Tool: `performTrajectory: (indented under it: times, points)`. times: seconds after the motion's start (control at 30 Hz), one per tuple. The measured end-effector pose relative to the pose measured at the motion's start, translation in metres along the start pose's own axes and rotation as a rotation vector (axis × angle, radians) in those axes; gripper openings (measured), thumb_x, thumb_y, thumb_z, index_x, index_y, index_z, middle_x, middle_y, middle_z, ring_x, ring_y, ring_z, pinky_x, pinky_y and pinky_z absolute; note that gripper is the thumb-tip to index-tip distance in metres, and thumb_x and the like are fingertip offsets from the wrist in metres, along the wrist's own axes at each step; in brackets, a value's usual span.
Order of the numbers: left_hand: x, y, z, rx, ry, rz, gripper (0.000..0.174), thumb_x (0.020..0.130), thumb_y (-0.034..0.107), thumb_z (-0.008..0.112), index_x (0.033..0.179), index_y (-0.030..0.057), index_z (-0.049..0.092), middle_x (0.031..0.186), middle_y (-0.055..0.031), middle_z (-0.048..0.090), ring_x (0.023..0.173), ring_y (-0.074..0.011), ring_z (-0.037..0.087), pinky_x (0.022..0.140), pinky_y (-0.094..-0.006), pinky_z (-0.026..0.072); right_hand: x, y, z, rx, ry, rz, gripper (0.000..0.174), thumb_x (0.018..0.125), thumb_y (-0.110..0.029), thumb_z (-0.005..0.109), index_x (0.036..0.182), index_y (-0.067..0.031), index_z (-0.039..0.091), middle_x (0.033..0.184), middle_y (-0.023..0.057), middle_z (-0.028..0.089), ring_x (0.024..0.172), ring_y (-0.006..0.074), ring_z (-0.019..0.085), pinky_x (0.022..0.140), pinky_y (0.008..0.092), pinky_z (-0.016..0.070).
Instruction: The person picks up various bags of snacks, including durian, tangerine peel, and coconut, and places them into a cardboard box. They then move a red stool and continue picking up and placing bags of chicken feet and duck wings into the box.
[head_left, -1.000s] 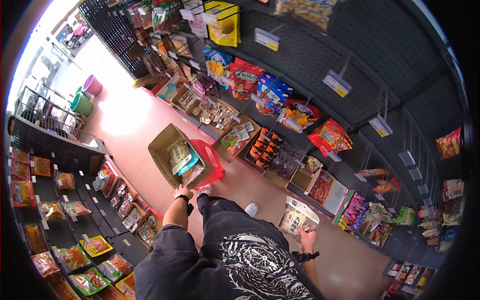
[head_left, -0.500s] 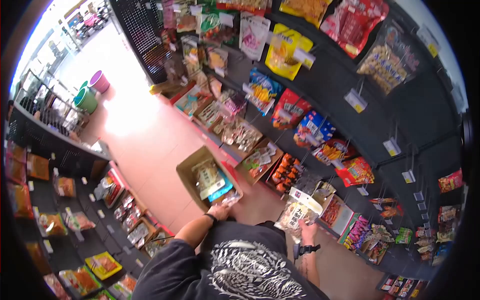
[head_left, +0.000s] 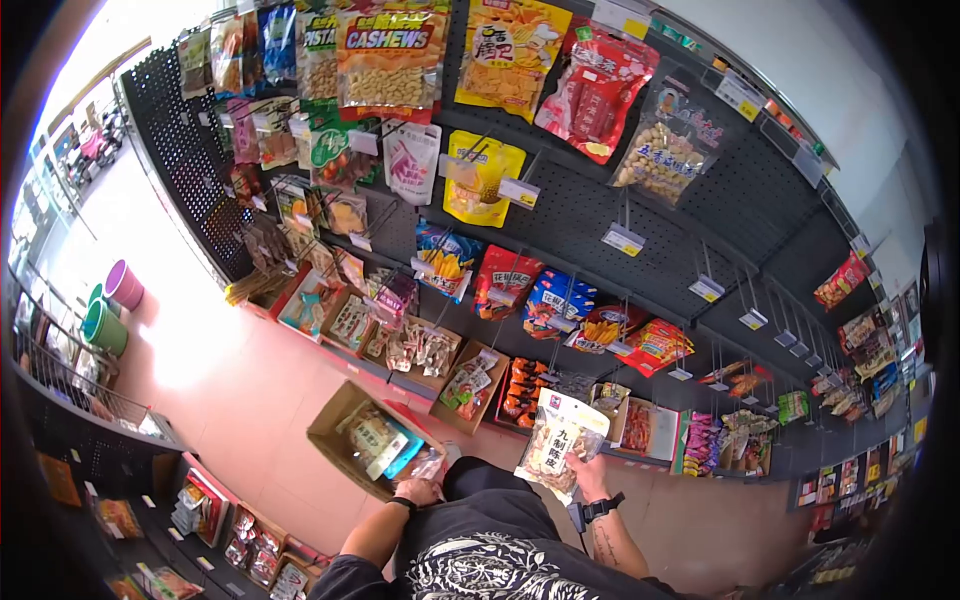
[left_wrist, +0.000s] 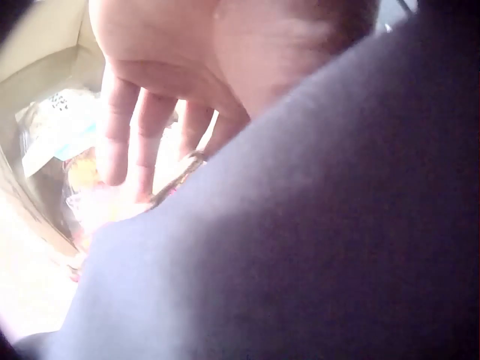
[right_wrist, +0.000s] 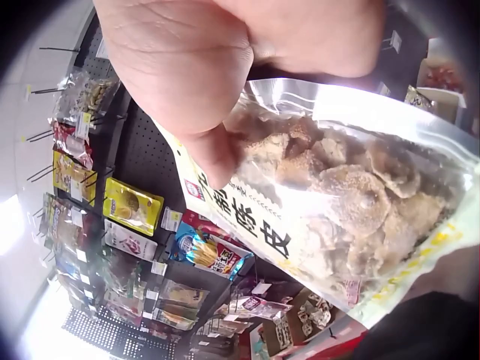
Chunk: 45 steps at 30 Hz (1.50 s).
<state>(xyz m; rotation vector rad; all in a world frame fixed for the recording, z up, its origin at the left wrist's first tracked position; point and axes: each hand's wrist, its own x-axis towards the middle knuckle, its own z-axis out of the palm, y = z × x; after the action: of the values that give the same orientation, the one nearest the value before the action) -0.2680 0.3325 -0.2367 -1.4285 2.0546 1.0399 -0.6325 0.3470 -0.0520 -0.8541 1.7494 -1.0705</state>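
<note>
- Snack pouch (head_left: 556, 445): held up, right hand's (head_left: 590, 476) thumb pressed over its front, other fingers hidden.
- Left hand (head_left: 418, 490): fingers loosely straight, at the carton's (head_left: 328, 428) near edge.
- Carton: packets inside.
- Snack-hung shelves (head_left: 755, 235) beyond.

Left grip (head_left: 418, 490) apparently shifted along carton (head_left: 328, 436).

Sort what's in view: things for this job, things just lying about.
For the job:
snack bag, held in the right hand
cardboard box, by the left hand
blue packet inside it

Just about:
hanging cashews bag
green bucket
purple bucket
</note>
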Motion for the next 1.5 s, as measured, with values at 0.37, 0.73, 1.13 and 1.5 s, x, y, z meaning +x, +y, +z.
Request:
performTrajectory:
  times: [0.37, 0.73, 1.13, 1.5]
  points:
    - [-0.012, -0.089, -0.008, -0.021, -0.02, -0.171, 0.047, 0.084, 0.042, 0.045, 0.121, 0.0161, 0.058, 0.121, -0.012, 0.059, 0.113, -0.0288, 0.056, 0.093, -0.0426, 0.0453, 0.071, -0.082, 0.051, 0.018, -0.2, -0.193, 0.032, 0.079, -0.013, 0.071, 0.106, 0.0006, 0.06, 0.097, 0.0049, 0.066, 0.085, 0.012, 0.06, 0.078, 0.0288, 0.0469]
    - [-0.037, 0.131, -0.316, -1.497, 0.69, 0.471, 0.033, 0.095, 0.021, 0.049, 0.117, -0.0019, 0.056, 0.102, -0.0098, 0.065, 0.101, -0.0171, 0.059, 0.088, -0.0294, 0.0448, 0.162, -0.169, 0.061, -0.003, -0.484, -0.406, 0.034, 0.08, -0.027, 0.071, 0.102, -0.0015, 0.064, 0.09, 0.0068, 0.069, 0.079, 0.0146, 0.063, 0.072, 0.0298, 0.0484]
    - [0.015, 0.163, -0.452, -1.595, 0.818, 0.545, 0.02, 0.092, 0.013, 0.055, 0.107, 0.0007, 0.059, 0.097, -0.0042, 0.066, 0.083, -0.011, 0.062, 0.074, -0.0265, 0.0495, 0.219, -0.268, 0.101, 0.275, -0.385, -0.616, 0.034, 0.087, -0.025, 0.064, 0.11, -0.0014, 0.058, 0.095, 0.0054, 0.065, 0.082, 0.0102, 0.059, 0.074, 0.0265, 0.047]
    - [0.029, 0.134, -0.513, -1.596, 0.788, 0.726, 0.017, 0.092, 0.012, 0.056, 0.103, 0.0005, 0.059, 0.094, -0.0047, 0.066, 0.082, -0.012, 0.062, 0.076, -0.0256, 0.0487, 0.216, -0.323, 0.137, 0.15, -0.149, -0.664, 0.029, 0.09, -0.028, 0.06, 0.103, -0.0023, 0.061, 0.089, 0.0067, 0.067, 0.079, 0.0108, 0.06, 0.071, 0.0255, 0.0461]
